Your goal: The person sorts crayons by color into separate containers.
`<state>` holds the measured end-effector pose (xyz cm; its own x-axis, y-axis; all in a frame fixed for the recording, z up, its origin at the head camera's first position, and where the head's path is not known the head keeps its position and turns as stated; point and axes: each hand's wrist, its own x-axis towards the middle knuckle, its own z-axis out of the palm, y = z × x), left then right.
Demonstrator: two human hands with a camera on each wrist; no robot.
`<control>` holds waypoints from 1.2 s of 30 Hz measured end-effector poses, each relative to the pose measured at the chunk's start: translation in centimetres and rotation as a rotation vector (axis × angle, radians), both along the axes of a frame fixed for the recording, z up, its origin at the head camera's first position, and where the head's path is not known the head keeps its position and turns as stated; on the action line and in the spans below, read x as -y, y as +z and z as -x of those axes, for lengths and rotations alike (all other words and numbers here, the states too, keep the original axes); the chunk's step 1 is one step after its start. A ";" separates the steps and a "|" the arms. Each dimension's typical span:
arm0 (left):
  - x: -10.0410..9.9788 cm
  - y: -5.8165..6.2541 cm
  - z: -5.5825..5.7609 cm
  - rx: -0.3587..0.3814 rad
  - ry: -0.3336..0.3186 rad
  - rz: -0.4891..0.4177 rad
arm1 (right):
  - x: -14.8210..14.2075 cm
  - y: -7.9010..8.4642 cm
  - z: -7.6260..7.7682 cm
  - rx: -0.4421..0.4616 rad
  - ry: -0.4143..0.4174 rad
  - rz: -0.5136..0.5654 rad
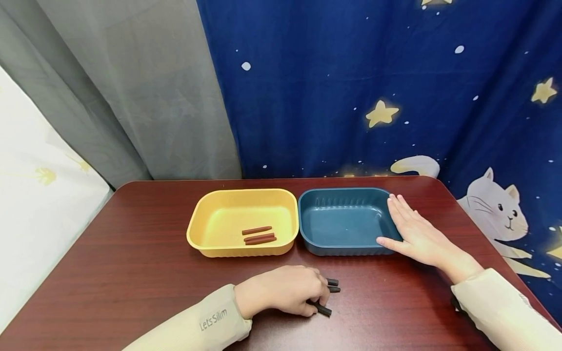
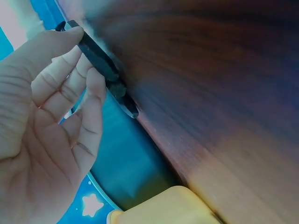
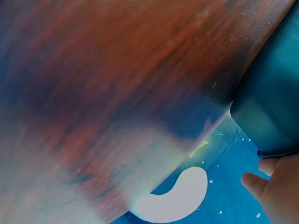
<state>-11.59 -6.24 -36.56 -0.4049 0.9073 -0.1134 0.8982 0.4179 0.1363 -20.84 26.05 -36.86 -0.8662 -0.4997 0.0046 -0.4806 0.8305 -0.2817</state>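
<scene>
My left hand (image 1: 287,290) is low over the table, just in front of the bins. Its thumb and fingertips pinch a black crayon (image 1: 324,310), also visible in the left wrist view as a dark stick (image 2: 100,60) with a tapered end. Beyond those fingers, two more black crayons (image 1: 334,289) lie on the table, partly hidden by the hand. My right hand (image 1: 417,239) rests on the right rim of a blue bin (image 1: 347,226), fingers straight and thumb spread. Nothing lies in the blue bin.
A yellow bin (image 1: 219,219) stands against the blue bin's left side, with three brown crayons (image 1: 260,241) inside. Both bins sit near the far edge of the dark red-brown table (image 1: 131,258). A grey curtain (image 1: 175,97) and a starry blue curtain (image 1: 307,97) hang behind.
</scene>
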 end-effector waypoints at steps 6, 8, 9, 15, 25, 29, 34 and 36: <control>0.1 0.4 0.1 0.024 0.005 -0.022 | -0.1 -0.2 0.0 -0.008 -0.006 0.003; 0.2 0.7 0.0 0.018 0.003 -0.021 | -0.1 -0.3 0.1 -0.010 -0.001 0.006; 0.3 0.8 0.0 0.012 0.002 -0.019 | -0.1 -0.3 0.1 -0.009 0.000 0.005; 0.6 1.5 0.1 -0.013 -0.002 -0.054 | -0.1 -0.4 0.1 -0.007 0.007 0.002; 0.2 4.1 1.2 -0.012 0.037 -0.095 | 0.0 -0.4 -0.1 -0.006 0.004 0.000; 0.2 4.5 1.8 -0.009 0.061 -0.125 | -0.1 -0.3 -0.1 -0.009 0.004 0.003; 0.4 5.0 2.9 -0.013 0.096 -0.216 | -0.1 -0.2 -0.1 -0.018 0.006 0.005; 0.5 5.2 3.4 -0.008 0.110 -0.258 | -0.1 -0.1 -0.1 -0.018 0.009 0.006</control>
<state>-14.97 -6.77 -31.31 -0.5021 0.8565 0.1191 0.8510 0.4650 0.2441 -20.77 26.14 -36.99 -0.8613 -0.5075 0.0234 -0.4933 0.8244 -0.2777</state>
